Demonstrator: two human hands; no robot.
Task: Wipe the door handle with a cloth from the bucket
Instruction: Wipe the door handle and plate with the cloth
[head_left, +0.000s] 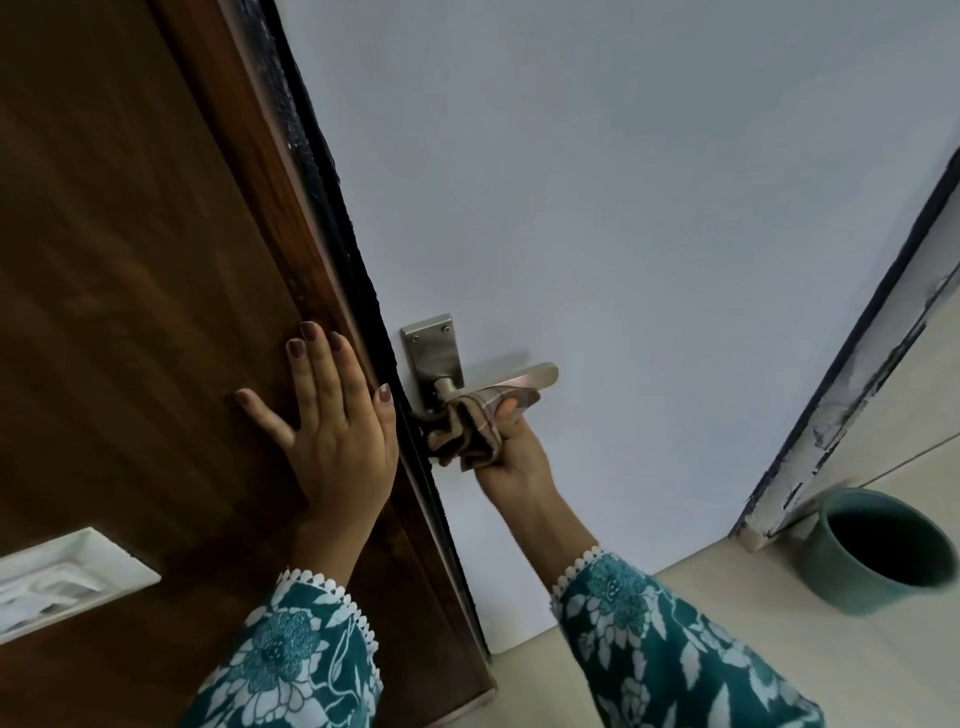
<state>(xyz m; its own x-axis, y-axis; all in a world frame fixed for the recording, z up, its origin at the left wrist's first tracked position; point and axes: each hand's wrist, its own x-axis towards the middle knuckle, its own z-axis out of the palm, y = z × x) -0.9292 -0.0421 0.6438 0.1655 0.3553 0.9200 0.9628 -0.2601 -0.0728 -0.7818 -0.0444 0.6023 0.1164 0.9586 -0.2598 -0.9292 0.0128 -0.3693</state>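
Observation:
A silver lever door handle (535, 375) juts out from its metal backplate (434, 348) on the white door (597, 208). My right hand (511, 452) grips a bunched brown cloth (467, 426) and presses it up against the underside of the lever, near the spindle. My left hand (332, 415) lies flat with fingers spread on the brown wooden panel (130, 286) left of the door's edge. A teal bucket (878, 551) stands on the floor at the lower right, away from both hands.
A white switch plate (67, 577) is set into the wooden panel at the lower left. A dark, chipped door frame (852, 374) runs along the right. Pale tiled floor (675, 597) lies beneath the door and around the bucket.

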